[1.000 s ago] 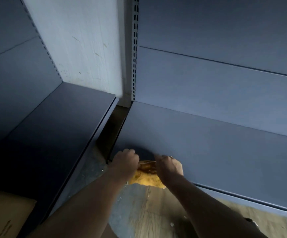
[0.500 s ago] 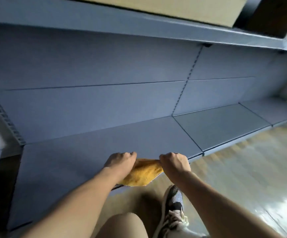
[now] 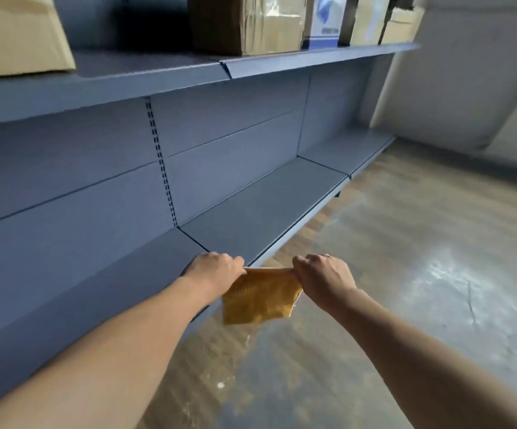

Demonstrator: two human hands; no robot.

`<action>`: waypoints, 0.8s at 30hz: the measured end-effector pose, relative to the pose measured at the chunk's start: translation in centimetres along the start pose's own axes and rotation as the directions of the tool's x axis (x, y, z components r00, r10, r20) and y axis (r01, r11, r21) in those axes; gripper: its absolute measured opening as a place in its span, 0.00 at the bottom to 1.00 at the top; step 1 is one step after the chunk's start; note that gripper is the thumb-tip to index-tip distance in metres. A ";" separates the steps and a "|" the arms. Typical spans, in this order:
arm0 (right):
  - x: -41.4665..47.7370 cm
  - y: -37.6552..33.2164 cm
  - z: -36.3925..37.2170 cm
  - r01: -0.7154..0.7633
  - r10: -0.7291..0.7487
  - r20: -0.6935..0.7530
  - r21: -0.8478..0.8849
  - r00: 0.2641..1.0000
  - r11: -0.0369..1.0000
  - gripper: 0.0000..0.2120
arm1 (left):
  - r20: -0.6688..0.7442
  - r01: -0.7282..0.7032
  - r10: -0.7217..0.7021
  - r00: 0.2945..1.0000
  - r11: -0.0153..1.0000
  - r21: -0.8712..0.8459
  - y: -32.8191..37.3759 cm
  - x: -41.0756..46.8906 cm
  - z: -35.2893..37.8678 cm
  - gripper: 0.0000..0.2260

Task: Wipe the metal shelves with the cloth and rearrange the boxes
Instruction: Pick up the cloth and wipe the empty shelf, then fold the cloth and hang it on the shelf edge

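Left hand (image 3: 217,270) and right hand (image 3: 323,277) each pinch a top corner of the orange cloth (image 3: 260,297). Fingers are curled in, and the fingertips are hidden behind the knuckles and the cloth edge. The top edge is pulled taut between the hands and the rest hangs free, with its bottom edge loose over the floor (image 3: 405,274). The cloth sits just in front of the front lip of the lower shelf (image 3: 260,209), near the seam between two deck sections; can't tell if it touches the lip. The left forearm covers part of the near deck section and its front edge. There's a ring (image 3: 326,254) on the right hand, too small to make out. On the upper shelf (image 3: 158,75), the near cardboard box (image 3: 16,32) is cut off by the top and left of the frame. The taped brown box (image 3: 248,23) is cut off at the top. The print on the blue-and-white carton (image 3: 328,20) is too blurred to read. The far boxes (image 3: 402,24) are small and partly hidden by a dark strip. The upper shelf's front edge overhangs the lower bay, and one section's lip steps out past the next. The slotted upright (image 3: 161,162) runs down the back panel (image 3: 65,196) to the deck seam. The lower deck runs far-right as flat grey metal toward the pale wall (image 3: 467,72). A tall gap separates the two shelves, and a wide stretch of floor lies right of the hands.
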State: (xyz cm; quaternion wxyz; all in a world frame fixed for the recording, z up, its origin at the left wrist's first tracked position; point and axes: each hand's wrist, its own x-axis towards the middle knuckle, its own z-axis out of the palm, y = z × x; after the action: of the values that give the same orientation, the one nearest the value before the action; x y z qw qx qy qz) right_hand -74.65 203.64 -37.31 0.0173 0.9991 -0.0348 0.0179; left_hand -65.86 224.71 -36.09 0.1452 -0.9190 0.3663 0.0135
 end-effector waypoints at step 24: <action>-4.0 45.2 -63.1 -0.312 0.304 -0.146 -0.033 0.941 0.949 0.08 | -0.238 -0.398 0.368 0.899 0.912 -0.095 16.1 22.1 -71.9 0.12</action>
State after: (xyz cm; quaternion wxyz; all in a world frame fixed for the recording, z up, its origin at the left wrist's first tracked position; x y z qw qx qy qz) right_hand -84.02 161.16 27.10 0.0445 0.9767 -0.1898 0.0892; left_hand -66.48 178.94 25.75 0.0339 -0.8327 0.5518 -0.0315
